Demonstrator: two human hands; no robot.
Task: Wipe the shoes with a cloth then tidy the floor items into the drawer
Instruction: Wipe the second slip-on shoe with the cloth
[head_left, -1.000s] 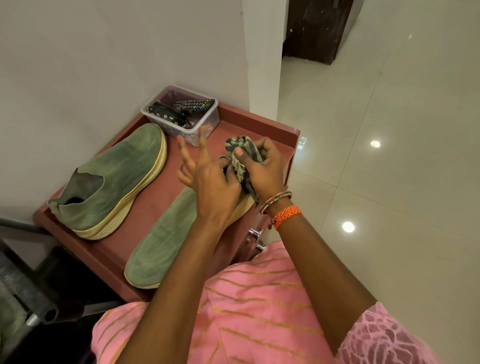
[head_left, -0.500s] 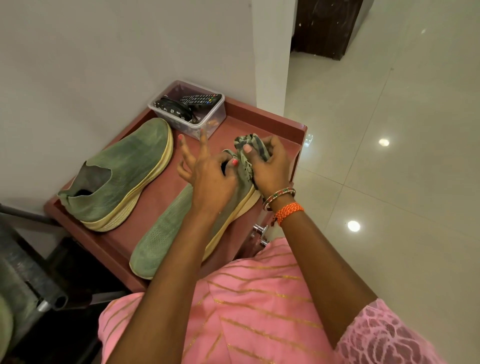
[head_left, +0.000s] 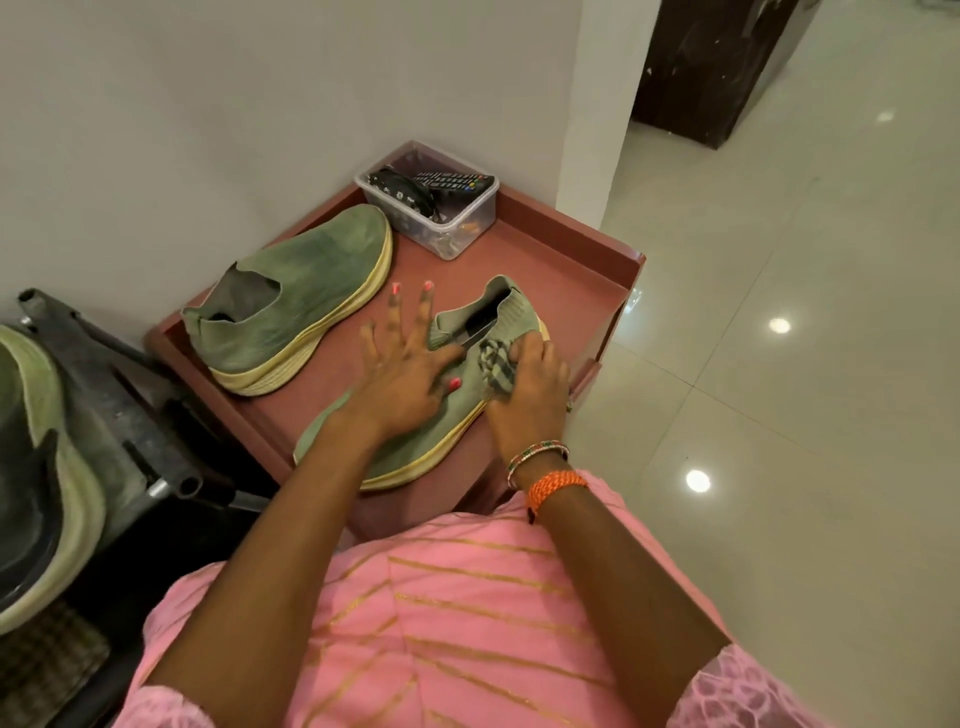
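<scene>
Two green knit shoes lie on a reddish-brown cabinet top (head_left: 545, 260). The far shoe (head_left: 296, 296) rests on its side near the wall. The near shoe (head_left: 483, 322) lies under my hands. My left hand (head_left: 405, 374) presses flat on its upper with fingers spread. My right hand (head_left: 530, 384) holds a bunched checked cloth (head_left: 493, 364) against the shoe near its opening. The drawer front is hidden under my arms.
A clear plastic box (head_left: 457, 228) with a remote control and dark items stands at the cabinet's back corner by a white pillar (head_left: 608, 104). A dark metal frame (head_left: 119, 415) and another green shoe (head_left: 57, 493) sit at the left. Glossy floor tiles spread to the right.
Both hands dropped from bunching the cloth in the air onto the near shoe. The left hand now lies flat on it and the right presses the cloth on it.
</scene>
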